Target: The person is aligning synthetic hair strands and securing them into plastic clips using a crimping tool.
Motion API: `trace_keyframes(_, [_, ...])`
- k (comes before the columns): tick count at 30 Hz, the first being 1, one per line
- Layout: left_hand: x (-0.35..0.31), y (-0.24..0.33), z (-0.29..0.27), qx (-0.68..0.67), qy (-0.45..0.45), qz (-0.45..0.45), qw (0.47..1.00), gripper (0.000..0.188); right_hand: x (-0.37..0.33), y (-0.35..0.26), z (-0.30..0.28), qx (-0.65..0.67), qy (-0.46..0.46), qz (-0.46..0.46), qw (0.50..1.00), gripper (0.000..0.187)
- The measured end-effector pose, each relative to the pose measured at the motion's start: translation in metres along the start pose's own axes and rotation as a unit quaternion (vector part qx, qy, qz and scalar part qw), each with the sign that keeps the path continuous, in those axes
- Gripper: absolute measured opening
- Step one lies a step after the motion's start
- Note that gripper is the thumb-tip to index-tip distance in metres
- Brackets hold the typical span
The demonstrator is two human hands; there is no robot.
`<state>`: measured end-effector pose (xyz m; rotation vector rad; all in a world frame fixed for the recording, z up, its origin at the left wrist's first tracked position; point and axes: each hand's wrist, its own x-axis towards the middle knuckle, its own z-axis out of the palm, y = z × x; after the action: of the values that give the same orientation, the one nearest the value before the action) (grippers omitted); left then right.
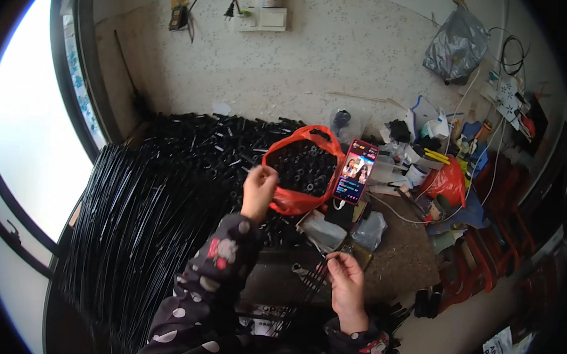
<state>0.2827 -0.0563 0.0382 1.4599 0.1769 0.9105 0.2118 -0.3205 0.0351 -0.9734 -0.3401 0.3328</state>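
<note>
My left hand is closed at the left rim of an open red plastic bag; whatever its fingers hold is hidden. Inside the bag lie many small black ring-ended parts. Nearer to me, my right hand pinches the upper ends of a few thin black rods, which slant down toward my lap. A big heap of long thin black rods hangs over the table's left side. Behind it are piled short black pieces.
A lit phone leans beside the bag. Clear plastic packets lie near it on the brown tabletop. Clutter and a tied red bag crowd the right side, with a white cable running across. Red stools stand at right.
</note>
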Motion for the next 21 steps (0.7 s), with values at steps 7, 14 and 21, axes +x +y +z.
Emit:
trace_keyframes(7, [-0.158, 0.091, -0.029, -0.453, -0.223, -0.251, 0.826, 0.022, -0.036, -0.009, 0.048, -0.008, -0.185, 0.009, 0.983, 0.014])
trace_keyframes(14, [-0.192, 0.136, -0.059, -0.464, -0.26, -0.153, 0.833, 0.013, -0.072, -0.01, 0.076, -0.015, -0.207, -0.007, 0.978, 0.013])
trace_keyframes(21, [-0.202, 0.148, -0.079, -0.414, -0.276, -0.173, 0.85, 0.012, -0.078, -0.008, 0.084, 0.091, -0.224, 0.104, 0.965, 0.023])
